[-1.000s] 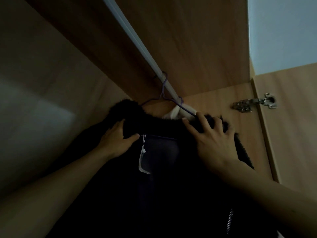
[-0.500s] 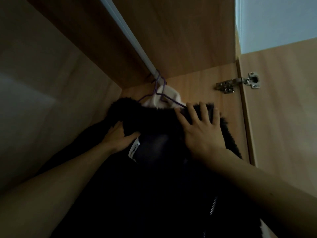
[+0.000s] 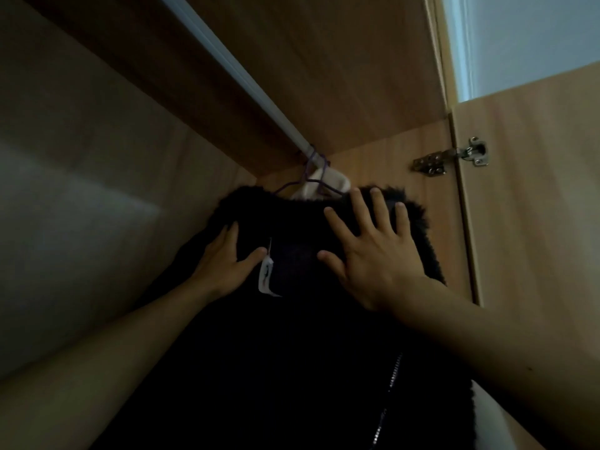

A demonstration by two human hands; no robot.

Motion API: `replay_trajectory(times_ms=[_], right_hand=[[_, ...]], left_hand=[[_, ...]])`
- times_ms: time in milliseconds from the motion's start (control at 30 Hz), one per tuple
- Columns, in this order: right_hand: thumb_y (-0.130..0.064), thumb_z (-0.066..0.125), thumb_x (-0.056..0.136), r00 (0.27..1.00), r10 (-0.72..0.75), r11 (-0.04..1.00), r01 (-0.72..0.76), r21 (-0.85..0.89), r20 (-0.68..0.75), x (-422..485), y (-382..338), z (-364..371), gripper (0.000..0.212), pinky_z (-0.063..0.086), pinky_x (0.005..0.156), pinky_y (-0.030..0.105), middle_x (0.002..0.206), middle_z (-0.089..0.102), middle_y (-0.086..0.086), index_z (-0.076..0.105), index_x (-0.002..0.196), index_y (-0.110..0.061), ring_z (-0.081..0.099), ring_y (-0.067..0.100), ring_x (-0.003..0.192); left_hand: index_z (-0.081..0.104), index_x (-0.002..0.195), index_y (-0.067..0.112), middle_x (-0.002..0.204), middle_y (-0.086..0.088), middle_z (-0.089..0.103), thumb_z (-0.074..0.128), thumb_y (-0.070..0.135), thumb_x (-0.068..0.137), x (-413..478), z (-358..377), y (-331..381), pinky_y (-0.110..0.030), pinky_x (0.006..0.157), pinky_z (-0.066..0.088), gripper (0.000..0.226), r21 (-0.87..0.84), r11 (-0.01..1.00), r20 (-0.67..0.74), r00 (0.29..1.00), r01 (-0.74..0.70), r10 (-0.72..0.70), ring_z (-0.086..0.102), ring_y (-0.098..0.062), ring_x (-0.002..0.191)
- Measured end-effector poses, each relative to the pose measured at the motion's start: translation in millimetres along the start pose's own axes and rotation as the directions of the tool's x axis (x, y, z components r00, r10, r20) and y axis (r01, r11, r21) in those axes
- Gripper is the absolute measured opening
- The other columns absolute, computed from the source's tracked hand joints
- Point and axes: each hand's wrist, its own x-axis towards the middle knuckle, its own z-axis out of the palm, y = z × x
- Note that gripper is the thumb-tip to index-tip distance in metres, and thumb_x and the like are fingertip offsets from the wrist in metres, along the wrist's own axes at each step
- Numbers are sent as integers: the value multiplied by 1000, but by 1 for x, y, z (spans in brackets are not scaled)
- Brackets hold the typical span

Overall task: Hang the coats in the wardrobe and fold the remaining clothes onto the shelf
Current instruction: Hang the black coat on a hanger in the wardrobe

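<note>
A black fuzzy coat hangs inside the wooden wardrobe from a purple wire hanger hooked over the white rail. A white tag dangles at its collar and a zipper runs down the lower right. My left hand grips the collar's left side, thumb in front. My right hand lies flat with fingers spread on the collar's right side. A pale garment hangs behind the coat.
The wardrobe's side panel stands right behind the coat, with a metal hinge and the open door to the right. The back wall is on the left. The rail's left stretch is bare.
The view has shifted a little. My right hand has flattened and spread its fingers on the collar. My left hand keeps its grip on the collar.
</note>
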Motion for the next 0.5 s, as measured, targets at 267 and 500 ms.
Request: replay_trajectory(times_ms=[267,500], right_hand=[[-67,13,95,999,-42,998,42,40,10,-24,-20,-20,73,-7,118,61,162,-21,11,-1,156,-30,-23,38,147],[-67,19,94,1000,-25,997,25,76,-1,-51,-29,-36,74,-6,119,59,163,-17,12,5,157,-30,-20,36,148]], left_hand=[[6,158,29,166,1,11,48,73,86,-55,-56,35,-41,123,17,94,175,984,20,1000,14,-17,14,-19,151],[9,157,34,166,5,10,41,81,79,-115,-74,64,-42,122,16,97,266,960,98,993,-91,67,9,-19,152]])
